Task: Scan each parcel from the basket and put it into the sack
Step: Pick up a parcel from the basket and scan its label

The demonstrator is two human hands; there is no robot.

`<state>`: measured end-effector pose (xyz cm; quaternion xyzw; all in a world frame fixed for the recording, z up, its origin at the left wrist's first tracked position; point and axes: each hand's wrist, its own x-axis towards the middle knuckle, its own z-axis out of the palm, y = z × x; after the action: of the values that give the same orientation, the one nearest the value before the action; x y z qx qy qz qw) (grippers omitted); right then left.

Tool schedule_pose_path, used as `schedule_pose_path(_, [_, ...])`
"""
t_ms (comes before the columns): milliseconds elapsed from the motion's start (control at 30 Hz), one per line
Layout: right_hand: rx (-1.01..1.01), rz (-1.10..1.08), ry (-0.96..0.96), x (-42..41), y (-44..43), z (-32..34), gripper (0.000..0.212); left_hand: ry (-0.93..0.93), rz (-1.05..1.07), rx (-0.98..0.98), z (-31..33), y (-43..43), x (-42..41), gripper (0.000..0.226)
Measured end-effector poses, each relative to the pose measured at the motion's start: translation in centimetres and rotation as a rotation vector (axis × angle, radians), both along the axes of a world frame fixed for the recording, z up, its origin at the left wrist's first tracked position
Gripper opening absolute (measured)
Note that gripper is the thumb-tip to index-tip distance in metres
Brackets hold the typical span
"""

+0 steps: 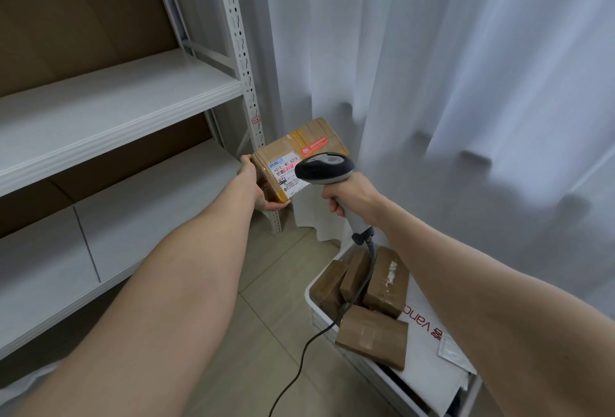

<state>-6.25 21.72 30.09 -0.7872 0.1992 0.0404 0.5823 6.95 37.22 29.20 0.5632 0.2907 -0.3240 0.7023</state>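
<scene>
Cardboard bound in glossy brown tape makes up the parcel (299, 147) you hold out in front of you, just beside the white shelving upright (246, 83) and above the tiled floor (266, 310). Your left hand (258, 185) grips its near left end, reaching over the top edge and curling under the bottom corner. Judging by that one-handed hold, it is light and stiff. The tape may be slippery, so keep your fingers under the edge rather than on the flat faces, and off the shipping label (286, 175). Your right hand (349, 198) is wrapped round the grip of the barcode scanner (324, 167), whose red beam falls across the label.

Mind the scanner cable (299, 360): it drops across the white basket (311, 303) at your lower right, over the taped parcels (372, 333) and beside the white mailer bag (429, 333), and could snag a box. The shelf edge (116, 137) hems you in on the left, the curtain (432, 83) gives softly on the right, and open floor lies between. No sack is in view, so you cannot yet tell which way to carry it
</scene>
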Motion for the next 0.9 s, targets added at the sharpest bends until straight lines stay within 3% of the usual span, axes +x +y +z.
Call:
schedule_pose_path(233, [0.032,0.010,-0.023,-3.8,2.8,-0.8,0.017,-0.009,0.015,0.002,-0.5,2.4,-3.5,0.066])
schedule_pose_path(500, [0.387,-0.213,-0.135,-9.0,9.1,-1.4,0.004,-0.074,-0.140,0.074,-1.1,10.2,-11.5,0.055])
schedule_pose_path(733, [0.406,-0.268,-0.052,-8.4,18.0,-2.9,0.021,-0.149,-0.155,0.207,-0.9,20.3,-15.6,0.040])
schedule_pose_path(900, [0.471,-0.153,-0.037,-6.8,27.6,-3.4,0.044,-0.299,0.024,0.249,-1.8,28.6,-16.1,0.069])
